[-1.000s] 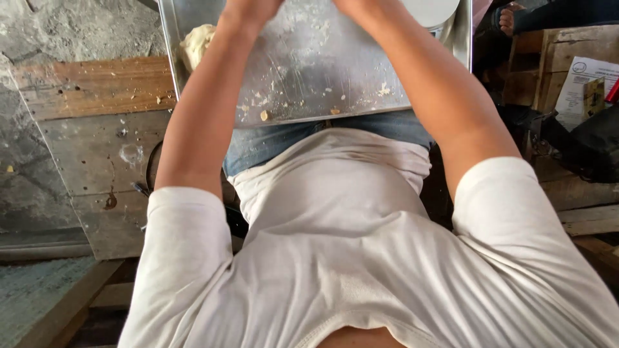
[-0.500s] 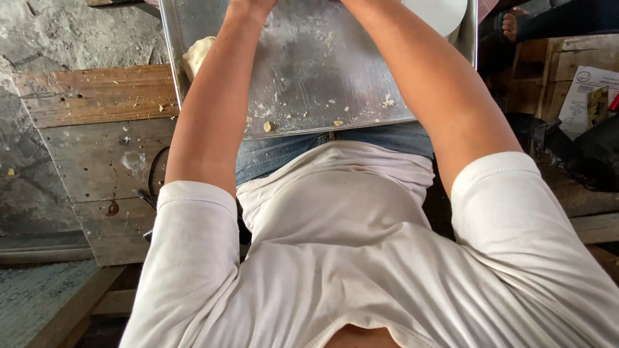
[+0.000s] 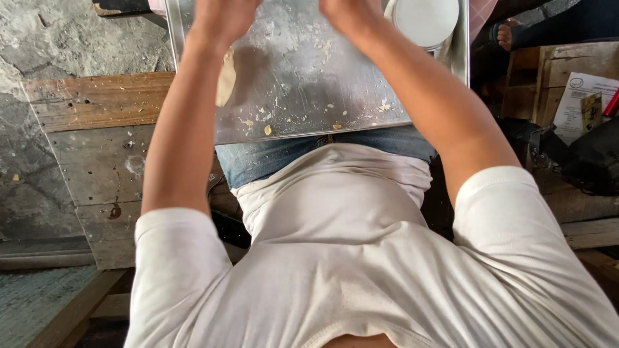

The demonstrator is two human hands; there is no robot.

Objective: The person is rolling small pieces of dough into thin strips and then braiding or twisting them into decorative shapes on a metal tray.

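My left hand (image 3: pixel 222 16) and my right hand (image 3: pixel 351 13) are raised side by side at the top edge of the view, a gap between them, both over the far part of the tray; their fingers are cut off by the frame, so I cannot tell whether they are curled shut or spread, or whether they grip anything. Under my forearms lies the big metal tray (image 3: pixel 309 84), resting across my lap above my blue jeans (image 3: pixel 277 158) and white shirt (image 3: pixel 335 258), its surface dusted with flour and scattered crumbs. To my left sits a worn wooden platform (image 3: pixel 97 129) against the rough stone floor (image 3: pixel 64 38). At the tray's far right corner stands a round white bowl (image 3: pixel 425 19), close to my right hand but not touching it. A pale lump of dough (image 3: pixel 225 80) lies on the tray's left side, partly hidden behind my left forearm. A small dough scrap (image 3: pixel 267 130) rests near the tray's front edge.
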